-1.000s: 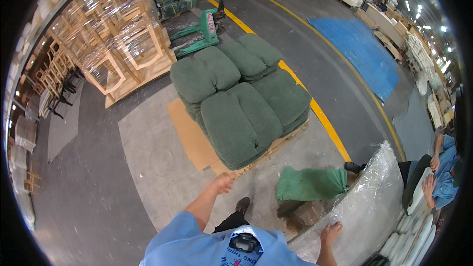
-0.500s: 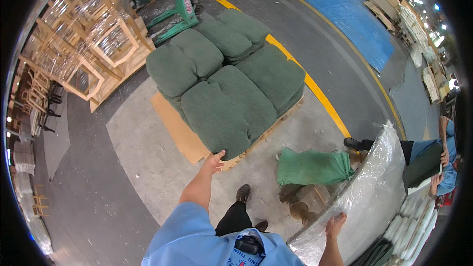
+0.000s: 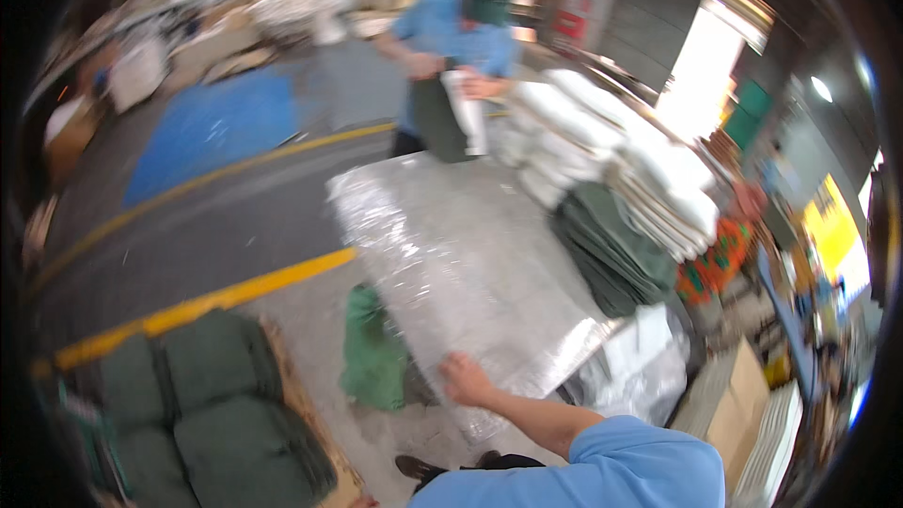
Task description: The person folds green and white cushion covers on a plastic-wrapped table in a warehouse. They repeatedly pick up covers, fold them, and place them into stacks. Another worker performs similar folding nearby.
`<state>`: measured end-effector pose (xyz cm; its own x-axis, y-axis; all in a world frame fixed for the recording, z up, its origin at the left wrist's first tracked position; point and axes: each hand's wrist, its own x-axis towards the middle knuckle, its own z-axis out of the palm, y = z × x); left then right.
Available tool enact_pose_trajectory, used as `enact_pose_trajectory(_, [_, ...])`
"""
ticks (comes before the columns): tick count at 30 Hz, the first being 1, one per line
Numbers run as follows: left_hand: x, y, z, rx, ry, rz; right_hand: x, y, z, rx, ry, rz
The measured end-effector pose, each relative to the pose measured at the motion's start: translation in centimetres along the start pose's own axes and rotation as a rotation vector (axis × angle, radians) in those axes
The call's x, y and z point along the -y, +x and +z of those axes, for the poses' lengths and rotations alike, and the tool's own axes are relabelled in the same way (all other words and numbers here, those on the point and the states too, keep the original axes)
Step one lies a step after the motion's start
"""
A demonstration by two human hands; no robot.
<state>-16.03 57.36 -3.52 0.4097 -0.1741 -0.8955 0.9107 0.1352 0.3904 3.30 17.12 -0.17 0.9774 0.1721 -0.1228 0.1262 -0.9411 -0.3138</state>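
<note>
My right hand (image 3: 467, 379) rests on the near left edge of a table covered in clear plastic (image 3: 470, 254). It looks empty, with its fingers laid on the plastic, though motion blurs them. Only a sliver of my left hand (image 3: 362, 502) shows at the bottom edge, beside the pallet of dark green cushions (image 3: 249, 447); its fingers are hidden. On the table's far right side lies a pile of dark green covers (image 3: 616, 249). Across the table a co-worker (image 3: 437, 33) in a blue shirt holds a dark green cover (image 3: 435, 118) with something white at it.
Stacked white pads (image 3: 602, 136) stand beyond the green covers. A green sack (image 3: 372, 348) sits on the floor by the table's left edge. Grey boards (image 3: 720, 404) lean at the lower right. A yellow floor line (image 3: 216, 301) and a blue floor sheet (image 3: 216, 127) lie left.
My view has swung right, from the cushion stacks to the plastic-covered table. My left hand, earlier at a cushion's corner, has nearly left the picture. My right hand is still at the table.
</note>
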Motion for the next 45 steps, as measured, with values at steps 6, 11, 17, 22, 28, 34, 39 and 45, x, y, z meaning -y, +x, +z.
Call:
enact_pose_trajectory(6, [-2.8, 3.3, 4.5, -0.046, 0.693, -0.008, -1.4, -15.5, -3.0, -0.01, 0.466, -0.025])
enact_pose_trajectory(11, [-5.2, 3.9, 9.2, -0.145, 1.153, 0.185, -8.7, -27.5, -3.8, 0.17, 0.629, 0.249])
enact_pose_trajectory(17, [-7.7, 2.0, 18.2, -0.461, 0.938, 1.111, -21.1, -36.0, -4.8, 0.009, 0.708, 0.513])
enact_pose_trajectory(22, [-6.1, 2.7, 29.4, -0.467, 0.177, 0.907, -30.2, -40.7, -10.0, -0.159, 0.651, 0.687])
enact_pose_trajectory(28, [-8.3, 3.0, 37.4, -0.203, -0.102, 0.82, -37.8, -44.9, -8.7, -0.091, 0.725, 0.947])
enact_pose_trajectory(34, [-18.1, 6.8, 49.4, -0.159, -0.082, 0.806, -43.2, -55.0, -3.6, 0.123, 0.618, 1.545])
enact_pose_trajectory(39, [-26.6, 6.3, 64.2, 0.11, 0.051, 0.87, -42.6, -53.6, -3.7, -0.006, 0.99, 1.704])
enact_pose_trajectory(45, [-29.8, 1.8, 84.6, 0.711, 0.293, 0.768, -44.9, -47.5, -5.3, 0.047, 1.131, 1.52])
